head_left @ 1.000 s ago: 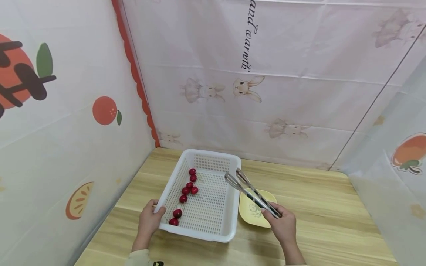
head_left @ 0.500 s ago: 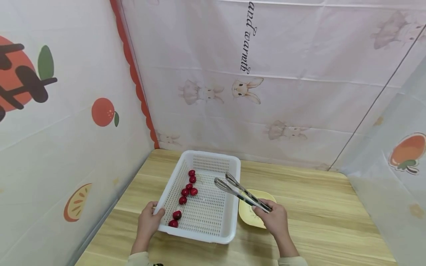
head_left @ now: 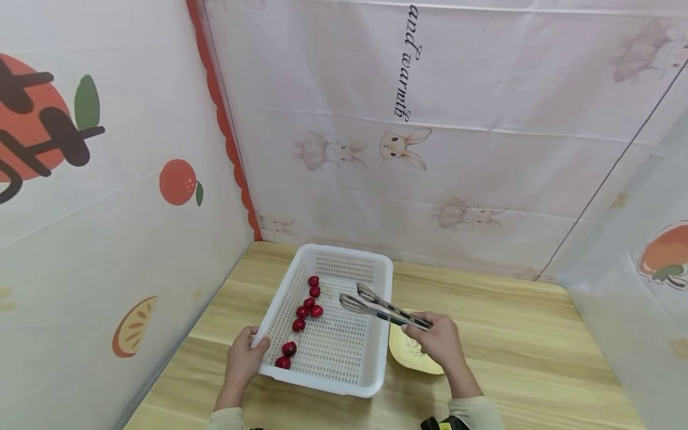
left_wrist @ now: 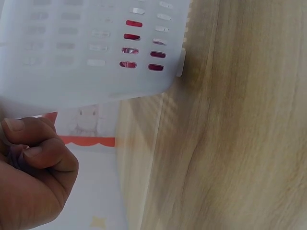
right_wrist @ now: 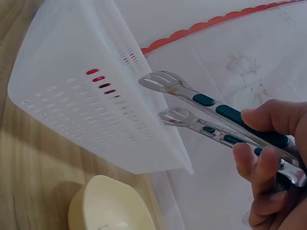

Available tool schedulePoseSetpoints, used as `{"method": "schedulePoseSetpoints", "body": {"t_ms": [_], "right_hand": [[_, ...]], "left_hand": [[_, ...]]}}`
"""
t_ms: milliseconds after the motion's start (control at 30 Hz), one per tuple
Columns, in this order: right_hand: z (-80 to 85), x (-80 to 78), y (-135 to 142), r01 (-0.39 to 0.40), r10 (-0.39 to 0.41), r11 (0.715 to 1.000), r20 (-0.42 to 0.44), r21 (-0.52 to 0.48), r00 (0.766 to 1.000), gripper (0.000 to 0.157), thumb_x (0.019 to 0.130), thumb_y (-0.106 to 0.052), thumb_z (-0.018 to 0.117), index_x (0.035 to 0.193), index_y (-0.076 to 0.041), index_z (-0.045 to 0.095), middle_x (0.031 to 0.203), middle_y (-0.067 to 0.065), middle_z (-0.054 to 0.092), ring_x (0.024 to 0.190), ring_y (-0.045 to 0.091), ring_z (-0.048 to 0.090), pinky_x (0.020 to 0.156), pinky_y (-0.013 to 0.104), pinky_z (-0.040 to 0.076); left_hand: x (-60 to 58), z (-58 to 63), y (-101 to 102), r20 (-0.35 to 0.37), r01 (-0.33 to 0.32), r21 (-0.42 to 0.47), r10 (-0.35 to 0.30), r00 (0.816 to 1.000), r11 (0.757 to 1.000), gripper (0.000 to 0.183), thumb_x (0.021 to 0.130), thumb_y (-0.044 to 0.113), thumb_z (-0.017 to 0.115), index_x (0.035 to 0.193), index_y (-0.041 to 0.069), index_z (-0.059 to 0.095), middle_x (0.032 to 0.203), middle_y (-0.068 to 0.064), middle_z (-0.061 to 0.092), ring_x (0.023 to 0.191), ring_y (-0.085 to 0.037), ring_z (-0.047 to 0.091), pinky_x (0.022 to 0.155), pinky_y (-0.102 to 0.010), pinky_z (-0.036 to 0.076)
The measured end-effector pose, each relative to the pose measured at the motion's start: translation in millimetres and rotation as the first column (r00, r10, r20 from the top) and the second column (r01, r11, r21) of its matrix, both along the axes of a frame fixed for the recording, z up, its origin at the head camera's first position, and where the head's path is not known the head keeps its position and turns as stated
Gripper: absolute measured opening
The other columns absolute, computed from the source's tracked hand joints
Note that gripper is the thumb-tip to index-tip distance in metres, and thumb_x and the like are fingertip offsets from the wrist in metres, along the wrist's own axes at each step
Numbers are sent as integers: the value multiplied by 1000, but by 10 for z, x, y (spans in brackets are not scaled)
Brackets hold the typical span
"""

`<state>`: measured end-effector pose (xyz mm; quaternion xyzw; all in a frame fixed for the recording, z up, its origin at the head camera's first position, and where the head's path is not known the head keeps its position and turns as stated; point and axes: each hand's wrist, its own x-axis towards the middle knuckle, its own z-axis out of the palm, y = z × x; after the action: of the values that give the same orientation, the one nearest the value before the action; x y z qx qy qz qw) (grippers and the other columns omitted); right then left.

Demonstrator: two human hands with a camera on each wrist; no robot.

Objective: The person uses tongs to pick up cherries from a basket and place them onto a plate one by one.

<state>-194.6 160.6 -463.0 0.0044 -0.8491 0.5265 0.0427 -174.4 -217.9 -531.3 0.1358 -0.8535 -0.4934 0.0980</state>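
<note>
My left hand (head_left: 245, 357) grips the near left rim of a white plastic basket (head_left: 380, 358), thumb over the edge. Several red cherries (head_left: 298, 325) lie in a loose row along the basket's left side. In my right hand (head_left: 439, 341) is a pair of metal tongs (head_left: 389, 313) with dark green grips, pinched between thumb and fingers. The tongs' slotted tips reach over the basket's right rim, apart from each other with nothing between them. In the right wrist view the tongs (right_wrist: 211, 103) show the same gap, and cherries are partly visible through the slots.
A yellow square dish (head_left: 411, 358) stands right of the basket, partly under my right hand. The wooden table (head_left: 516, 346) extends to the right. Printed cloth walls (head_left: 473, 161) enclose the back and both sides.
My right hand has moved left, carrying the tongs from beside the basket's right rim to over its inside. My left hand keeps its hold on the rim, and the cherries lie as before.
</note>
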Motion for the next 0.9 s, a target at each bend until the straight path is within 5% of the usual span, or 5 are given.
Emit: {"method": "schedulePoseSetpoints", "body": {"t_ms": [467, 900], "right_hand": [[171, -212, -200, -154, 150, 982, 47, 111, 988, 16, 72, -9, 74, 86, -1, 70, 63, 2, 60, 41, 14, 52, 40, 28, 44], [302, -405, -339, -200, 191, 964, 68, 175, 979, 13, 71, -9, 73, 82, -3, 71, 58, 2, 59, 41, 16, 53, 43, 31, 47]], "left_hand": [[11, -15, -2, 3, 4, 11, -4, 1000, 1000, 29, 86, 10, 60, 111, -3, 55, 68, -6, 54, 57, -17, 57, 49, -29, 46], [3, -2, 1, 5, 17, 30, -17, 1000, 999, 28, 87, 9, 58, 112, -4, 53, 73, -8, 59, 62, -21, 61, 51, -30, 49]]}}
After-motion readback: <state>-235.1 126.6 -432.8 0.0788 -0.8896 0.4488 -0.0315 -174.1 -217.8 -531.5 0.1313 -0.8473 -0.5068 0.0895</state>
